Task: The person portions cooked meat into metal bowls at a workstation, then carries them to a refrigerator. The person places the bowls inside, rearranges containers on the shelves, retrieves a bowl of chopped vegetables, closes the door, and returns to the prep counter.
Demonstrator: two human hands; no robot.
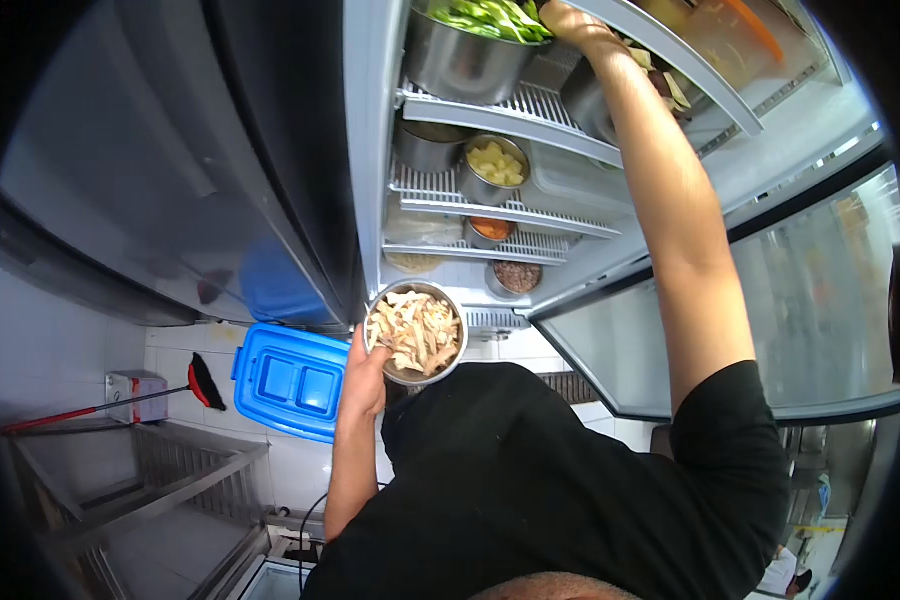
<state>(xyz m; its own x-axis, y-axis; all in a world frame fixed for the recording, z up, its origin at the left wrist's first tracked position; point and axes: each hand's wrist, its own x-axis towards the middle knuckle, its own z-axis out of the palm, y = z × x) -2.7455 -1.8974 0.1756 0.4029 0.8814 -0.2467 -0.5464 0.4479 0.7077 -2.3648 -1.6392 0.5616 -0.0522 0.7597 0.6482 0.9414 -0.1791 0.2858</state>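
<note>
My left hand [367, 378] is wrapped round the side of a round metal bowl [463, 345], with the thumb over its rim. Pale sliced pieces that look like mushrooms [415, 332] fill it. High up at the frame's top edge, my right hand [574, 22] reaches into the open fridge, beside a steel pot [467, 62] of sliced green vegetables [490, 18]. Its fingers are mostly hidden, so I cannot tell whether they touch that pot. Below my right forearm stands another dark pot [588, 98] with chopped dark-skinned vegetables [660, 80].
Lower wire shelves hold a pot of yellow chunks [495, 163], one of orange food [490, 230] and one of brownish food [516, 277]. The glass door [730, 310] hangs open at right. A blue lidded bin [292, 380], a broom [204, 382] and a metal rack [160, 490] stand at left.
</note>
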